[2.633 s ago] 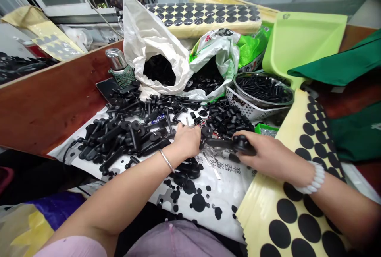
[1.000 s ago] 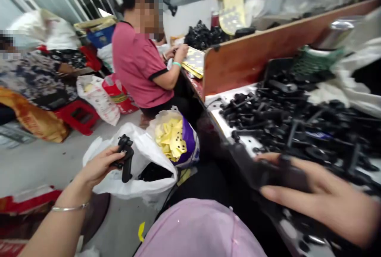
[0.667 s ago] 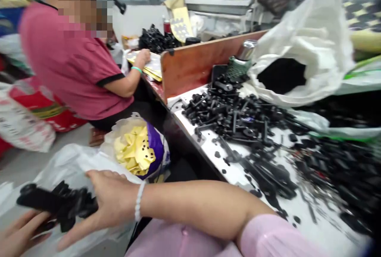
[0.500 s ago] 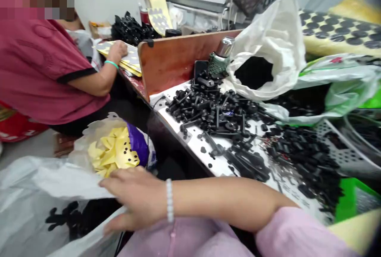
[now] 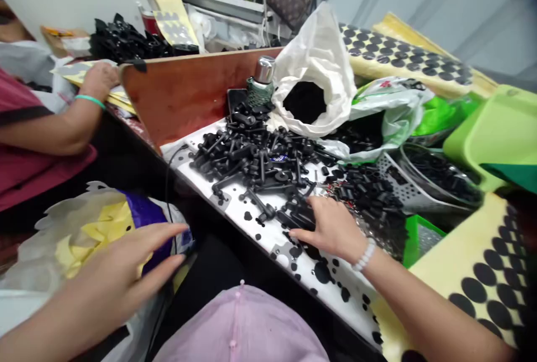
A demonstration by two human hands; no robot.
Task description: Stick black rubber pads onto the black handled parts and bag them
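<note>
I count two of my own hands, the left hand [image 5: 113, 278] and the right hand [image 5: 331, 227], plus one co-worker's hand [image 5: 98, 76]. Two plastic bags [image 5: 319, 65] sit open on my bench, one metal bowl [image 5: 440, 166], one green dustpan [image 5: 490, 132]; the loose black parts [image 5: 251, 155] are too many to count

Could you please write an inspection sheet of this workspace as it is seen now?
Surface: white sheet on the bench, dotted with black discs.
Job's things: pile of black plastic parts.
Clutter: white bag, green-white bag, mesh basket, yellow pad sheets, green dustpan.
Grips: right hand rests on parts, fingers spread; left hand open, empty, over floor bags.
Cables: black cable over the bench edge.
Surroundings: wooden divider; co-worker's hand beyond it.
</note>
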